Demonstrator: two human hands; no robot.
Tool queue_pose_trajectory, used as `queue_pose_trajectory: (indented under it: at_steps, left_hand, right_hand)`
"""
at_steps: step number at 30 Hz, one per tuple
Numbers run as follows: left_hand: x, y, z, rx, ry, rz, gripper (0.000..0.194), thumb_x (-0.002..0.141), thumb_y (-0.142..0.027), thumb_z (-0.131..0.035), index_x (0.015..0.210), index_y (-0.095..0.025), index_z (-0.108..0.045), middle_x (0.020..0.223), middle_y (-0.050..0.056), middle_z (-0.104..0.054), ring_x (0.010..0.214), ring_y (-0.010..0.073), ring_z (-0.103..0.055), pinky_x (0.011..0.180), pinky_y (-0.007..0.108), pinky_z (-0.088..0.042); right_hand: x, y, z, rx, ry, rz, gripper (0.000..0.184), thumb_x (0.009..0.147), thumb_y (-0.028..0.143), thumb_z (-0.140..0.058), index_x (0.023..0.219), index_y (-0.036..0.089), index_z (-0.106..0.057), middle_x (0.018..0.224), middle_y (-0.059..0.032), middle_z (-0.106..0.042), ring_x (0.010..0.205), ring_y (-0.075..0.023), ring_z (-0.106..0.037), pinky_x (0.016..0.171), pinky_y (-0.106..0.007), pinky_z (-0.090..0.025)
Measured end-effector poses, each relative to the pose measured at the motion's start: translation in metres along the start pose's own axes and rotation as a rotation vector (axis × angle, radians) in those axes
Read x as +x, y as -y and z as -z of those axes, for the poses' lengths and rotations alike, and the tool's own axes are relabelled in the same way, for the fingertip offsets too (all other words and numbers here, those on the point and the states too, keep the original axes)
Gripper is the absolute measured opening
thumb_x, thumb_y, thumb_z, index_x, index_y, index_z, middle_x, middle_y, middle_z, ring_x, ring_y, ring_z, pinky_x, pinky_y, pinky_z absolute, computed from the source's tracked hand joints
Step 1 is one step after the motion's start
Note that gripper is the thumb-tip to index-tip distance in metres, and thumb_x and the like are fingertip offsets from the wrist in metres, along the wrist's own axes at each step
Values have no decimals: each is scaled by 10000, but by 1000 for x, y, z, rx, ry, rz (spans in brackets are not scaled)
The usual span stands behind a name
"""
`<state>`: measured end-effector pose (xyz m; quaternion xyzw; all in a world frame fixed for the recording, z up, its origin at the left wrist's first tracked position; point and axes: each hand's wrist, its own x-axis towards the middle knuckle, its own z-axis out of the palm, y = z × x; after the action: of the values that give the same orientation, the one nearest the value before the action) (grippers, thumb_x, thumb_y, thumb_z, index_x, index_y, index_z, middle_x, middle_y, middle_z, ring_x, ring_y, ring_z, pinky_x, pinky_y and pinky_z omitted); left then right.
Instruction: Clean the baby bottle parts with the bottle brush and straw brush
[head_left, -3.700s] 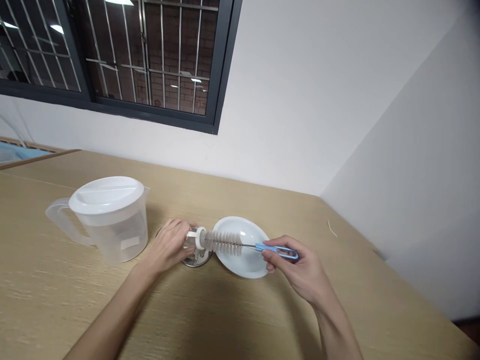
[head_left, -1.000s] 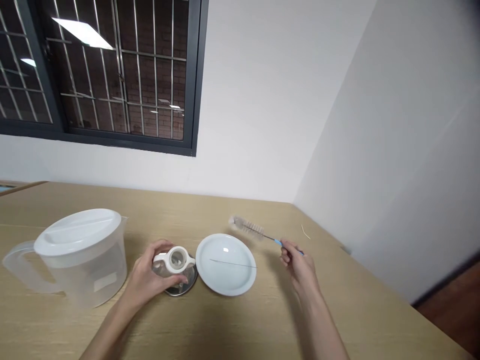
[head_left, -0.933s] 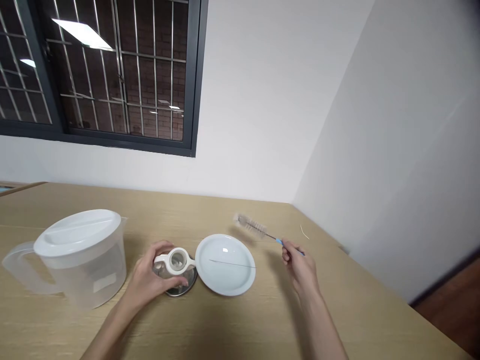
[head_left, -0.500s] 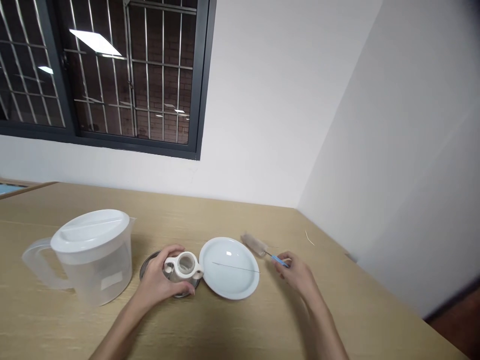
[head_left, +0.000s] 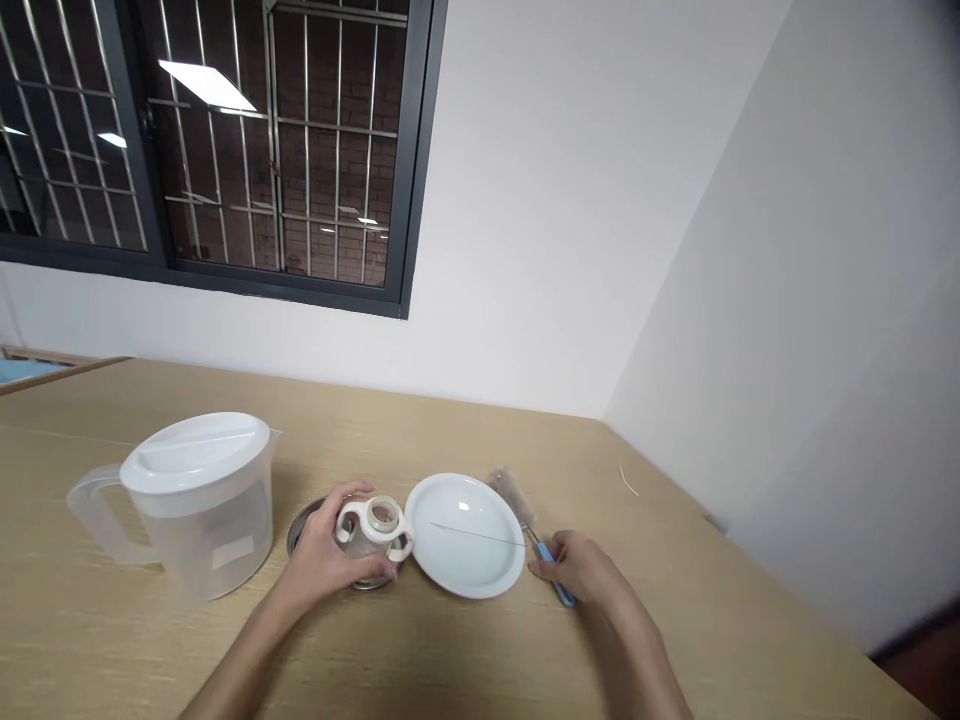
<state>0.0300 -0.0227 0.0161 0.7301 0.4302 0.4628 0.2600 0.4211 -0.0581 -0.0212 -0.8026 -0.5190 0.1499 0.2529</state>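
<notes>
My left hand (head_left: pixel 328 548) is wrapped round a small clear baby bottle (head_left: pixel 366 545). It has a white collar with two looped handles, and its open mouth faces up. The bottle stands over a round metal tray (head_left: pixel 297 528), largely covered by my hand. On the right, my right hand (head_left: pixel 589 572) grips the blue handle of a bottle brush (head_left: pixel 545 555) between thumb and fingers. The brush's pale bristle head points away from me, beside the plate's right rim. Between my hands sits a white plate (head_left: pixel 457 570) with a thin straight wire (head_left: pixel 476 532) lying across it.
A lidded translucent pitcher (head_left: pixel 206 530) stands on the left of the wooden table (head_left: pixel 420 670), its handle facing left. A short pale string (head_left: pixel 628 481) lies at the far right. Behind the table are a white wall (head_left: pixel 525 250) and a barred window (head_left: pixel 322 150).
My right hand has moved down and turned the brush, so its handle now slants toward me. The bottle is tilted slightly differently in my left hand. The whole view has shifted a little.
</notes>
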Motion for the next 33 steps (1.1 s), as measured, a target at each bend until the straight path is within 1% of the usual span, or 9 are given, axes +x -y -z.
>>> queue_pose_trajectory:
  at_steps: [3,6,9,14,17,20,23,28,33]
  left_hand:
    - [1,1,0,-15,7,20,721,532,-334,-867,1155,-222,-522,1099,52,-666,876,205,-662,788,319,-534]
    - [3,4,0,-16,9,21,657,593,-365,-836,1164,-223,-543,1169,69,-662,901,209,-669,825,339,-537]
    - [6,8,1,33,0,-15,592,642,-412,-801,1156,-228,-572,1195,73,-672,981,231,-671,879,361,-530]
    - [10,17,4,221,7,-150,555,687,-432,-766,1179,-250,-586,1192,58,-691,1061,240,-659,912,346,-516]
    - [19,17,8,293,28,-242,533,739,-435,-722,1219,-258,-574,1214,58,-682,1073,235,-657,911,333,-515]
    - [34,6,11,414,77,-367,511,791,-425,-680,1258,-263,-549,1215,61,-673,1112,246,-632,941,352,-488]
    - [51,-15,6,580,157,-507,518,822,-353,-669,1304,-263,-503,1221,68,-661,1127,257,-605,956,385,-444]
    - [72,-50,-18,821,332,-740,550,798,-167,-694,1300,-251,-486,1179,80,-657,1077,251,-588,924,376,-386]
    - [91,-66,-38,982,437,-974,398,844,-33,-541,1198,-215,-538,995,87,-663,950,234,-584,885,368,-361]
  right_hand:
    - [-1,5,2,2,108,43,329,644,494,-733,675,192,-605,630,-6,-670,582,-171,-589,511,-238,-318]
    - [-3,13,7,-53,2,28,413,769,603,-584,702,196,-614,697,-46,-693,640,-191,-606,534,-251,-329]
    - [-4,20,13,-83,-111,-37,445,859,590,-449,741,203,-633,746,-75,-701,672,-208,-620,544,-266,-333]
    - [3,18,15,-53,-289,-68,360,883,494,-449,789,214,-654,807,-95,-711,767,-243,-637,596,-284,-354]
    - [7,15,15,-11,-376,-87,320,893,435,-449,816,210,-663,835,-105,-720,783,-247,-640,604,-288,-353]
    - [7,14,16,17,-431,-105,320,902,400,-433,827,198,-670,846,-113,-723,757,-237,-638,598,-287,-350]
    - [6,15,18,51,-474,-115,318,899,394,-437,828,195,-674,814,-102,-720,727,-228,-631,591,-286,-347]
    - [5,17,16,111,-507,-103,319,888,400,-447,832,188,-680,786,-85,-713,717,-224,-621,599,-288,-345]
    - [6,17,13,157,-522,-85,315,872,392,-464,836,179,-693,774,-82,-713,712,-220,-619,604,-287,-348]
